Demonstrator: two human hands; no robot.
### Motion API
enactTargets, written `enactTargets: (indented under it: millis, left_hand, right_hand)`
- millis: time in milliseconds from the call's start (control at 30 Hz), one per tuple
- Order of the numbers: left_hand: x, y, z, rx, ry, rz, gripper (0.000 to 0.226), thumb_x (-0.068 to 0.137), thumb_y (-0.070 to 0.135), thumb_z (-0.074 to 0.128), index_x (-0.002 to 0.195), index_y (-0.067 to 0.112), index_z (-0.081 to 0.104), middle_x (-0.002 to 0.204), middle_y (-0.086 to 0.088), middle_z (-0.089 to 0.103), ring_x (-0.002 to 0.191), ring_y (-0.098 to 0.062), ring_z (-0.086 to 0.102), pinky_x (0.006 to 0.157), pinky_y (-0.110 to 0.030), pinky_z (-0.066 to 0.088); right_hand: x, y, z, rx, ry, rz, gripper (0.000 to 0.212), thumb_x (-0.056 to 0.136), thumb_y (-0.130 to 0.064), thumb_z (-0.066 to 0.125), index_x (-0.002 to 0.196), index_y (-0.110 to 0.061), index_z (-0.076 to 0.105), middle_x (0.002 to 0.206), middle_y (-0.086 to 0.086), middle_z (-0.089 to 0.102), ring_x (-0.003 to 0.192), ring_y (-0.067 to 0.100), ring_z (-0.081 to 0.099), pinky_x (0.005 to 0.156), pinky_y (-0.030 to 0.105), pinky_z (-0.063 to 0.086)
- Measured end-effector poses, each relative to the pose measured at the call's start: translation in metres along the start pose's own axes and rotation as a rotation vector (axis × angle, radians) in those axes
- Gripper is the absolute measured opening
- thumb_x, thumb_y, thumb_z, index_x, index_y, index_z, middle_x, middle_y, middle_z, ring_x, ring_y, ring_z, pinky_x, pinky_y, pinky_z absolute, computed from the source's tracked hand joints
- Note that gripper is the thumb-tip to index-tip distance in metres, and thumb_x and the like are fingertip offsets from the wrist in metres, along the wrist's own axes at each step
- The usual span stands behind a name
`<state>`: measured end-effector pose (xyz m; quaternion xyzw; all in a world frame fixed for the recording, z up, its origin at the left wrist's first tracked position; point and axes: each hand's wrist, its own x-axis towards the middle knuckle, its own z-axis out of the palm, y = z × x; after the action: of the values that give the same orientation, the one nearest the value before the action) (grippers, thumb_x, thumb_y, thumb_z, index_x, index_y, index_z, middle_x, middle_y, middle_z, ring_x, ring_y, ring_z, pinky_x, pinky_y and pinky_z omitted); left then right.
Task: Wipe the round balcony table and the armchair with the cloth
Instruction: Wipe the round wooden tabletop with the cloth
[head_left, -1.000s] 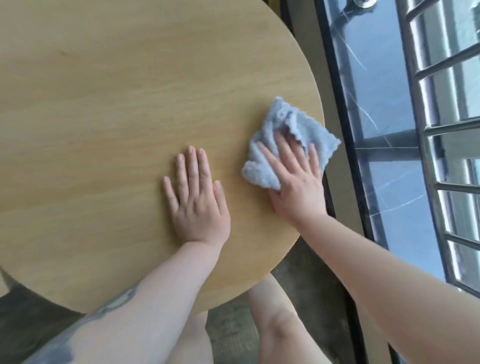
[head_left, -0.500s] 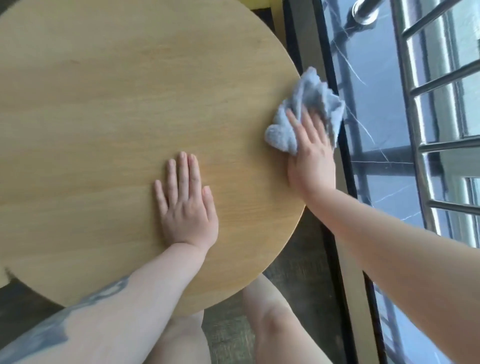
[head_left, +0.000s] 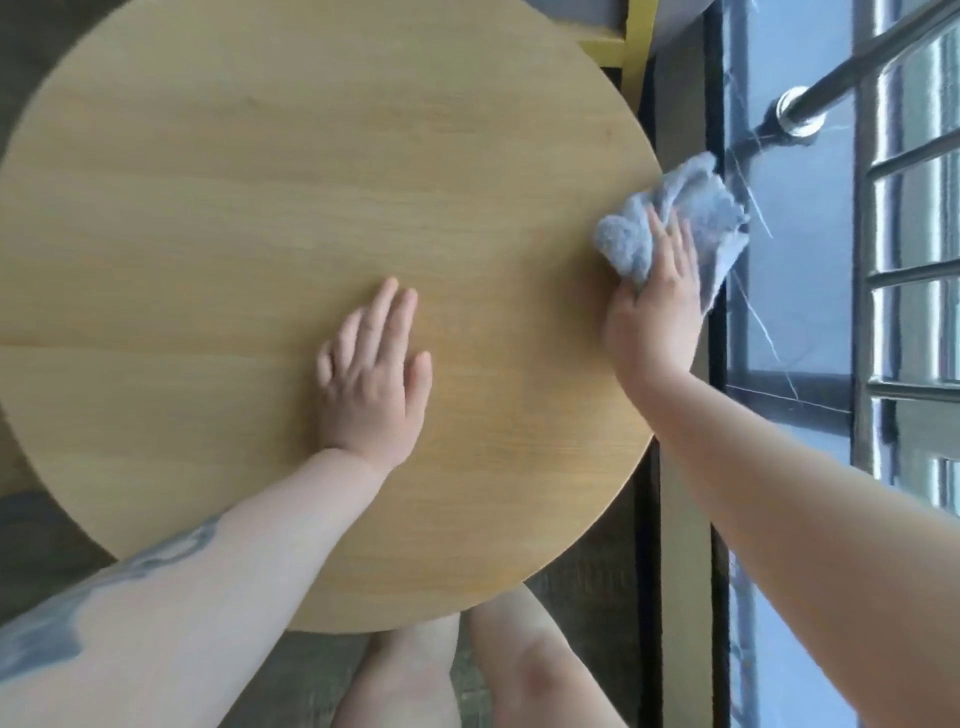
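Observation:
The round wooden table (head_left: 291, 208) fills most of the view. My right hand (head_left: 652, 312) presses a crumpled light-blue cloth (head_left: 691, 213) against the table's right rim, and part of the cloth hangs past the edge. My left hand (head_left: 371, 369) lies flat on the tabletop near its middle, fingers together, holding nothing. Of the armchair only a yellow frame piece (head_left: 631, 41) shows beyond the table at the top.
A dark glass panel (head_left: 789, 322) and a metal balcony railing (head_left: 914, 208) run close along the table's right side. A round steel rail fitting (head_left: 797, 111) sticks out near the cloth. My bare knees (head_left: 519, 675) are under the near edge.
My right hand has slid the cloth from the tabletop outward to the right rim. My left hand has stayed flat on the table. The view has pulled back, showing more of the table.

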<state>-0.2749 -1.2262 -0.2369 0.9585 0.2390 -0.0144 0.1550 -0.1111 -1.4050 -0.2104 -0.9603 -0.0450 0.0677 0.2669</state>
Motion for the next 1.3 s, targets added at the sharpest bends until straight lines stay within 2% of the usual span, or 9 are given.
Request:
enactTargets:
  millis: [233, 367, 467, 533, 700, 833, 967, 1167, 1300]
  left_hand:
    - [0.029, -0.009, -0.004, 0.014, 0.017, -0.219, 0.059, 0.093, 0.034, 0.029, 0.151, 0.020, 0.026, 0.158, 0.002, 0.022, 0.145, -0.019, 0.019, 0.115, -0.044, 0.014]
    - [0.034, -0.018, -0.005, 0.084, 0.021, -0.150, 0.058, 0.096, 0.035, 0.029, 0.152, 0.019, 0.022, 0.159, 0.001, 0.020, 0.145, -0.019, 0.017, 0.117, -0.045, 0.008]
    - [0.035, -0.017, -0.004, 0.075, 0.050, -0.144, 0.058, 0.096, 0.034, 0.029, 0.152, 0.017, 0.023, 0.159, 0.000, 0.021, 0.145, -0.020, 0.017, 0.117, -0.044, 0.005]
    - [0.036, -0.017, -0.005, 0.080, 0.042, -0.144, 0.059, 0.096, 0.034, 0.029, 0.152, 0.016, 0.023, 0.159, 0.000, 0.021, 0.145, -0.021, 0.017, 0.117, -0.045, 0.005]
    - [0.035, -0.016, -0.007, 0.110, 0.006, -0.150, 0.062, 0.093, 0.034, 0.028, 0.151, 0.014, 0.025, 0.159, -0.003, 0.021, 0.146, -0.022, 0.018, 0.117, -0.048, 0.009]
    - [0.038, -0.015, -0.008, 0.108, 0.006, -0.153, 0.060, 0.096, 0.034, 0.029, 0.152, 0.016, 0.021, 0.159, 0.000, 0.019, 0.146, -0.021, 0.017, 0.117, -0.047, 0.009]
    - [0.037, -0.016, -0.007, 0.092, 0.008, -0.173, 0.059, 0.096, 0.034, 0.029, 0.152, 0.018, 0.022, 0.159, 0.000, 0.020, 0.145, -0.020, 0.017, 0.117, -0.046, 0.010]
    - [0.059, -0.008, -0.017, -0.006, 0.060, -0.285, 0.062, 0.083, 0.036, 0.043, 0.143, 0.021, 0.039, 0.150, -0.002, 0.037, 0.130, -0.024, 0.029, 0.100, -0.044, 0.022]
    - [0.089, -0.005, -0.014, -0.029, 0.043, -0.343, 0.058, 0.094, 0.037, 0.031, 0.151, 0.027, 0.025, 0.159, 0.004, 0.019, 0.144, -0.018, 0.016, 0.109, -0.041, 0.014]
  right_hand:
    - [-0.036, -0.035, 0.043, -0.304, -0.439, -0.863, 0.075, 0.079, -0.015, 0.046, 0.148, -0.036, 0.026, 0.156, -0.005, 0.026, 0.138, 0.023, 0.030, 0.107, 0.038, 0.029]
    - [0.014, 0.002, 0.008, -0.282, -0.212, -0.275, 0.073, 0.088, -0.015, 0.055, 0.150, -0.035, 0.021, 0.157, -0.003, 0.024, 0.145, 0.023, 0.019, 0.117, 0.045, 0.019]
    - [0.043, -0.016, -0.008, -0.090, -0.057, 0.036, 0.071, 0.088, 0.001, 0.043, 0.148, -0.033, 0.029, 0.155, -0.006, 0.028, 0.143, 0.015, 0.024, 0.106, 0.022, 0.027]
    - [0.038, -0.050, 0.002, -0.039, -0.009, -0.103, 0.076, 0.084, 0.008, 0.043, 0.147, -0.033, 0.031, 0.153, -0.011, 0.028, 0.142, 0.014, 0.028, 0.102, 0.021, 0.032]
    - [-0.015, -0.065, 0.057, -0.336, -0.490, -0.860, 0.076, 0.082, -0.014, 0.047, 0.150, -0.035, 0.020, 0.159, -0.006, 0.017, 0.146, 0.020, 0.015, 0.113, 0.045, 0.022]
    - [0.022, -0.026, 0.035, -0.431, -0.278, -0.449, 0.073, 0.088, -0.044, 0.043, 0.151, -0.037, 0.006, 0.160, -0.008, 0.007, 0.147, 0.021, 0.008, 0.117, 0.050, 0.009]
    - [0.057, -0.046, 0.026, -0.222, -0.098, -0.068, 0.063, 0.096, -0.026, 0.035, 0.153, -0.020, 0.009, 0.161, -0.001, 0.009, 0.148, 0.017, 0.000, 0.120, 0.046, 0.006]
    - [0.015, -0.086, 0.065, -0.331, -0.527, -0.924, 0.083, 0.080, -0.019, 0.054, 0.152, -0.025, 0.015, 0.160, -0.002, 0.016, 0.147, 0.017, 0.012, 0.115, 0.043, 0.018]
    - [0.068, -0.047, 0.048, -0.401, -0.308, -0.629, 0.083, 0.084, -0.027, 0.056, 0.153, -0.024, 0.010, 0.158, 0.002, 0.021, 0.145, 0.023, 0.020, 0.115, 0.048, 0.020]
